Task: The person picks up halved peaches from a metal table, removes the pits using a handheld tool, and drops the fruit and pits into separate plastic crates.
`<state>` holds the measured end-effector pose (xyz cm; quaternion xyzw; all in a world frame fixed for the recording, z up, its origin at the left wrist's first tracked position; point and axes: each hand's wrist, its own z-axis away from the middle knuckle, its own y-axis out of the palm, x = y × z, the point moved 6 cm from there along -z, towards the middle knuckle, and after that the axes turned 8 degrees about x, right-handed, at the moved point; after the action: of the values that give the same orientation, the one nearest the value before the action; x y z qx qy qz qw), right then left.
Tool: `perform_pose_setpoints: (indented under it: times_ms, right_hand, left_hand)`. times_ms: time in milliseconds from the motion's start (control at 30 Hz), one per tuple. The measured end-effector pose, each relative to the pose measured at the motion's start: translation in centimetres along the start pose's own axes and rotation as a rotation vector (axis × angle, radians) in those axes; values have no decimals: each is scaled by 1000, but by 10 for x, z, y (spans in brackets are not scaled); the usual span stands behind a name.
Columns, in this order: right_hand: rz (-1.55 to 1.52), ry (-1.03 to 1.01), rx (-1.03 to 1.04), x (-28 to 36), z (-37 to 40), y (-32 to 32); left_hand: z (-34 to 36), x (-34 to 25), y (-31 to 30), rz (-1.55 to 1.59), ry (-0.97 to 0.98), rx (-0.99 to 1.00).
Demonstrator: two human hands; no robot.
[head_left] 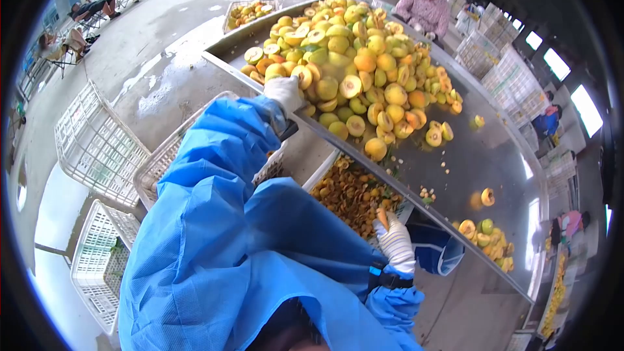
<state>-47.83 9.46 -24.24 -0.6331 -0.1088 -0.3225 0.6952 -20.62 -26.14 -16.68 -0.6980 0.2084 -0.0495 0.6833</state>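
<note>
My left hand (284, 93), in a white glove, reaches over the near edge of the metal table (494, 156). It touches the pile of yellow peaches (338, 44), many of them cut in half. A peach half (302, 77) lies right beside its fingers; their tips are hidden. My right hand (396, 242), in a striped white glove, is below the table edge, closed around a slim orange-brown piece (382, 218) whose kind I cannot make out. Under that hand stands a crate of brownish peach scraps (351, 195). Several peach pieces (484, 240) lie at the table's right end.
Empty white plastic crates (101, 143) stand at the left on wet floor. A blue bucket (439, 247) is beside my right hand. Across the table is a person in a patterned top (424, 12). Stacked crates (513, 84) stand at the right; people sit on chairs at the far left.
</note>
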Motion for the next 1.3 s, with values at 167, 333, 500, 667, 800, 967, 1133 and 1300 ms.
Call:
perform_pose_setpoints:
  times_ms: [167,333,500,667,800,967,1133,1300]
  right_hand:
    - [-58,-47,-81,17,5,-7]
    - [-161,-287,-316,27,1,-1]
    - [-527,-252,-242,58,12,-3]
    - [-305,-351,-392,83,21,-14]
    - [-261,-361,-448,77,15,-5]
    - [-152,-376,-473,85,13,0]
    - [-75,-326,-372,89,8,9]
    - [-104,-203,-54,78,3,16]
  left_hand:
    - [11,20,25,1042,39,-340]
    - [84,-89,32,2492,243,464]
    - [142,-169,67,2323,207,755]
    - [163,-184,73,1963,335,677]
    - [164,-189,73,1926,381,644]
    - [168,-190,71,1915,390,637]
    - [163,-187,85,1810,353,642]
    - [158,-175,95,1587,290,845]
